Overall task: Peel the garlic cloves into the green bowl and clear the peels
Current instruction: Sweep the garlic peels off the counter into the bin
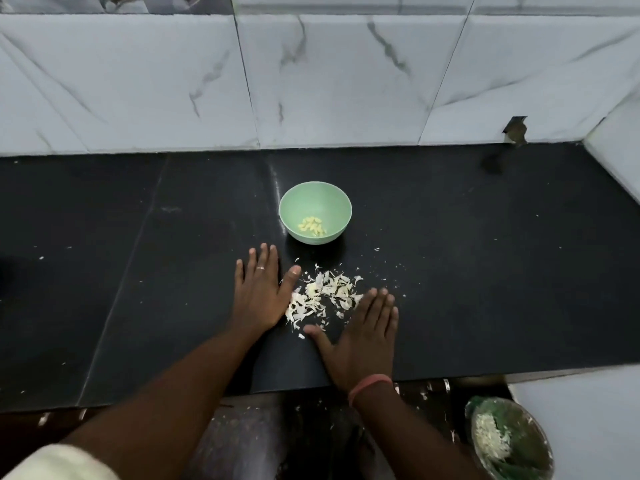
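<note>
**A:** What is on the black stone desk [450, 237]?

**B:** A small round pale green bowl [315, 212] stands near the middle, with peeled yellowish garlic cloves [312, 226] lying in its bottom. Just in front of it lies a loose heap of white papery garlic peels [323, 294].

**A:** And the hands?

**B:** Both lie flat on the desk, fingers straight and holding nothing. The left hand [258, 294], with a ring on one finger, rests at the heap's left edge, thumb touching the peels. The right hand [363, 337], a pink band at its wrist, rests at the heap's right, fingertips against the peels.

**A:** Anything else?

**B:** Below the desk's edge, lower right, a green-lined bin [507, 441] holds more white peels.
</note>
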A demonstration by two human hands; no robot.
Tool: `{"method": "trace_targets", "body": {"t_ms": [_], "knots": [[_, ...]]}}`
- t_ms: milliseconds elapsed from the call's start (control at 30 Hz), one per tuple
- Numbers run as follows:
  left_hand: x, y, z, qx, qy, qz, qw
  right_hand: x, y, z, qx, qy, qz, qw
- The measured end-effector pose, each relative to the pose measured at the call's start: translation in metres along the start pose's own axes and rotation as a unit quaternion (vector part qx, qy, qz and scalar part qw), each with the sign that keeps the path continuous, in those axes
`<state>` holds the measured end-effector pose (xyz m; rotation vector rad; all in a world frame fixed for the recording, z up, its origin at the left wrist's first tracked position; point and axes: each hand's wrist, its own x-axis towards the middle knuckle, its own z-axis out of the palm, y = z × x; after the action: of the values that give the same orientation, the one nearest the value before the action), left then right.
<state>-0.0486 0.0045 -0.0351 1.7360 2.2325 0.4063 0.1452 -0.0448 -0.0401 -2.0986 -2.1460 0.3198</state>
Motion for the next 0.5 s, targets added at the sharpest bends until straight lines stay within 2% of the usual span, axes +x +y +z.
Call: {"method": "trace_targets", "body": {"t_ms": [67, 133, 200, 267, 333, 400, 467, 500], "knots": [[0.004, 0.004, 0.008, 0.065, 0.012, 0.057, 0.996, 0.031, 0.000, 0.003, -0.001, 0.016, -0.008, 1.000], [0.005, 0.005, 0.012, 0.069, 0.010, 0.108, 0.992, 0.060, 0.002, 0.004, 0.004, 0.007, -0.052, 0.999], [0.002, 0.004, 0.014, 0.037, 0.001, 0.154, 0.987, 0.079, 0.002, 0.006, 0.008, -0.009, -0.151, 0.989], [-0.005, 0.006, 0.016, -0.007, -0.009, 0.187, 0.982, 0.081, 0.004, 0.006, 0.026, -0.032, -0.283, 0.958], [-0.013, 0.016, 0.020, -0.054, -0.021, 0.196, 0.979, 0.077, 0.017, 0.005, 0.089, -0.037, -0.351, 0.931], [-0.019, 0.029, 0.024, -0.064, -0.029, 0.200, 0.977, 0.084, 0.039, 0.000, 0.156, 0.042, -0.306, 0.938], [-0.024, 0.044, 0.026, -0.071, -0.033, 0.206, 0.975, 0.109, 0.060, -0.008, 0.170, 0.106, -0.162, 0.966], [-0.028, 0.051, 0.027, -0.098, -0.037, 0.210, 0.972, 0.123, 0.066, -0.013, 0.150, 0.091, -0.096, 0.980]]}}
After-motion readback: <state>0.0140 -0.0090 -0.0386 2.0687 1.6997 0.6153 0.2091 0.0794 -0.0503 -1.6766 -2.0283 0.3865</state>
